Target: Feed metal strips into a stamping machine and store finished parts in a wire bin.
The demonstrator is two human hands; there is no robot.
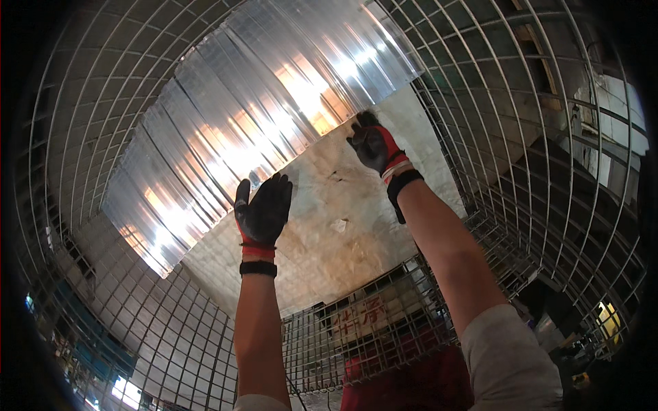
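Both forearms rise from the lower edge, the left forearm (259, 329) nearly upright, the right forearm (449, 250) slanting up and leftward from a pale grey sleeve (510, 356). The left hand (264, 211), in a black-and-red glove, lies open, thumb apart from straight fingers (281, 185). The right hand (375, 145), gloved alike, reaches higher; its fingers seem bent, though shade and foreshortening obscure how far. Black bands circle both wrists, and the hands are well apart.
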